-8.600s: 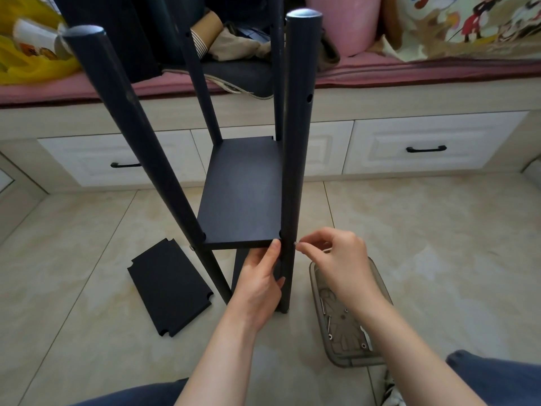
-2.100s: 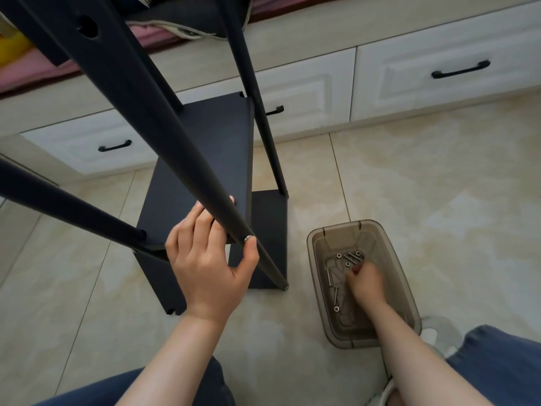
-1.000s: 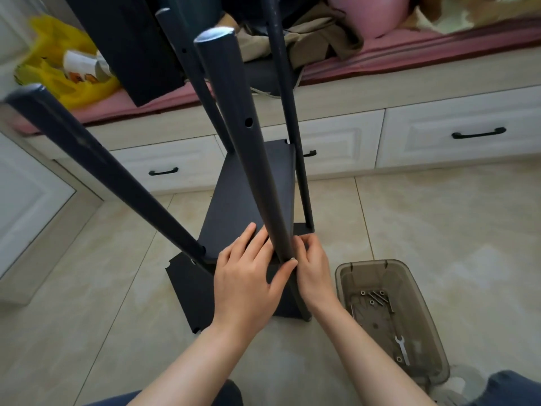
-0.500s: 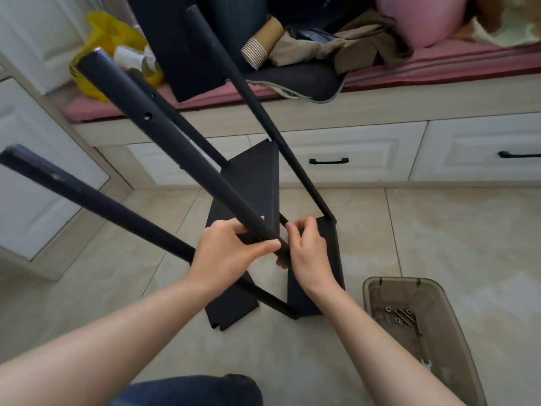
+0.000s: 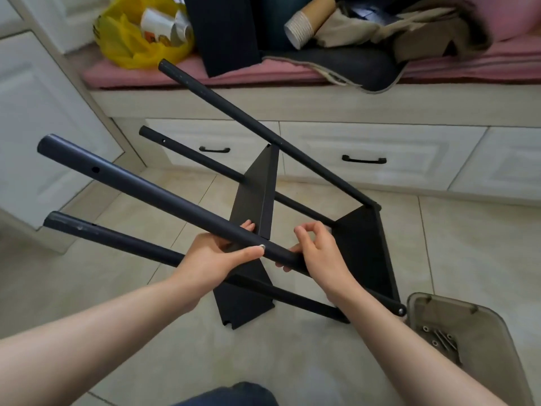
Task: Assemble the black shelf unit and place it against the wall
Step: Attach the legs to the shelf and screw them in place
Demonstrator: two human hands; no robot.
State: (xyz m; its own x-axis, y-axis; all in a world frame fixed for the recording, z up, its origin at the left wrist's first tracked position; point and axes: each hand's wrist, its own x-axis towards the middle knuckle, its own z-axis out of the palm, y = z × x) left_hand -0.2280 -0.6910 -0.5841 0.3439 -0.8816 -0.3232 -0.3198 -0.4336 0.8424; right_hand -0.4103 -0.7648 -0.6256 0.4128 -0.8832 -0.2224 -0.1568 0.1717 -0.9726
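Shelf unit (image 5: 363, 253) lies tipped on the floor just left of the screw tray (image 5: 468, 323), with one pole end almost touching the tray rim. All four poles point up and left, away from the tray.

Left hand (image 5: 213, 259) wraps the near pole (image 5: 146, 191). Its thumb tip rests against a screw (image 5: 262, 246) standing proud where the middle shelf (image 5: 257, 194) meets the pole.

Right hand (image 5: 322, 256) is on the tray side of that screw. Its lower fingers curl under the same pole, and thumb and forefinger bend into a ring with nothing seen in it.

Loose panel (image 5: 243, 306) lies flat under the frame, left of the tray.

Risks (judgement):
- The screw looks only started. With the frame leaning, the shelf's weight may skew the joint, so the screw cross-threads or drops out.
- A slack grip would let the frame roll onto the loose panel.
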